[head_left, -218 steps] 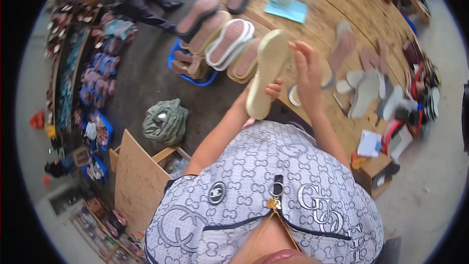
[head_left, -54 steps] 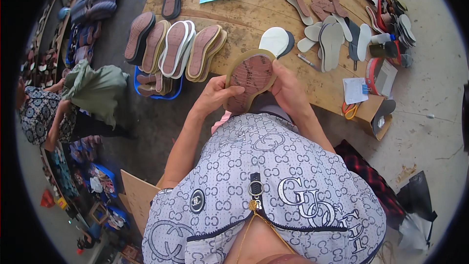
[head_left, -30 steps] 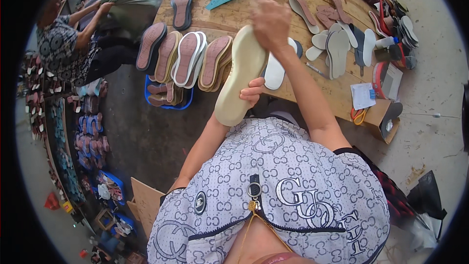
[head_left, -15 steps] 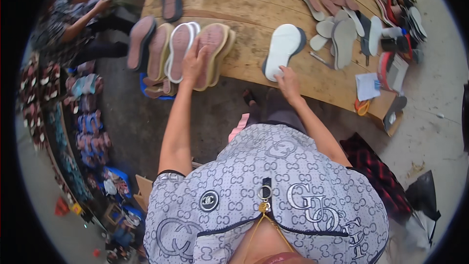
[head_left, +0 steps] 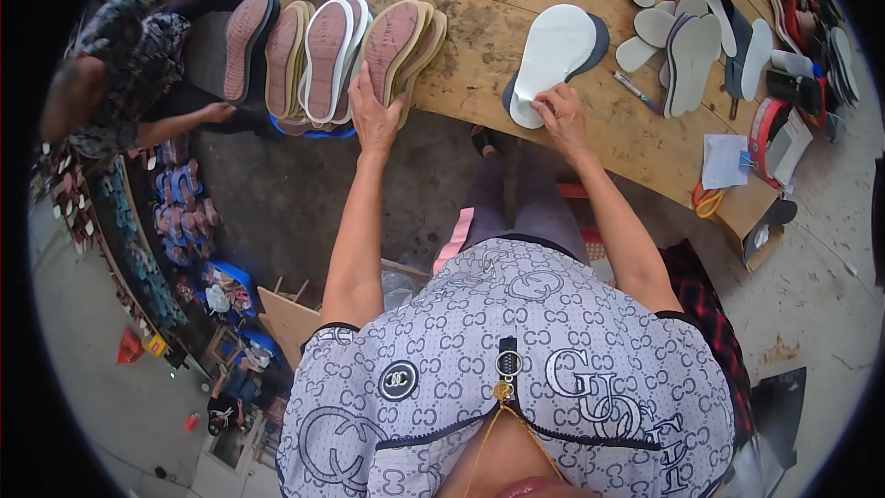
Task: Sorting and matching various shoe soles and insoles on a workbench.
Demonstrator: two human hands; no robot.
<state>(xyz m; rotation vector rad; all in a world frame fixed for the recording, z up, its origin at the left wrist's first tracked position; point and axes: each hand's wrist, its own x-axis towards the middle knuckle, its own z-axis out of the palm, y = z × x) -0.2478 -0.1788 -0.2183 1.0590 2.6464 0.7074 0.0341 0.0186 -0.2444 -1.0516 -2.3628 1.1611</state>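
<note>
My left hand [head_left: 376,120] is at the near end of a stack of pink-topped soles with tan edges [head_left: 395,41]. Its fingers lie along the left edge and its thumb is on the right, around the heel of the top sole. My right hand [head_left: 562,120] pinches the near edge of a white insole [head_left: 556,51]. That insole lies on a dark blue-grey sole [head_left: 595,44], which shows past it at the upper right and lower left. White-edged pink soles [head_left: 326,55] lie left of my left hand, beside further tan-edged soles [head_left: 283,55] and a dark-edged sole [head_left: 246,46].
Grey and white insoles [head_left: 691,60] and a pen [head_left: 634,90] lie right of my right hand on the wooden table [head_left: 479,32]. Papers [head_left: 725,161] and orange-handled scissors [head_left: 707,200] are at the right edge. Another person [head_left: 138,74] is at the left, near racks of footwear.
The view has shifted, so the table sits higher. My left hand has slid toward me, to the heel end of the tan-edged stack. The other person's arms have moved apart.
</note>
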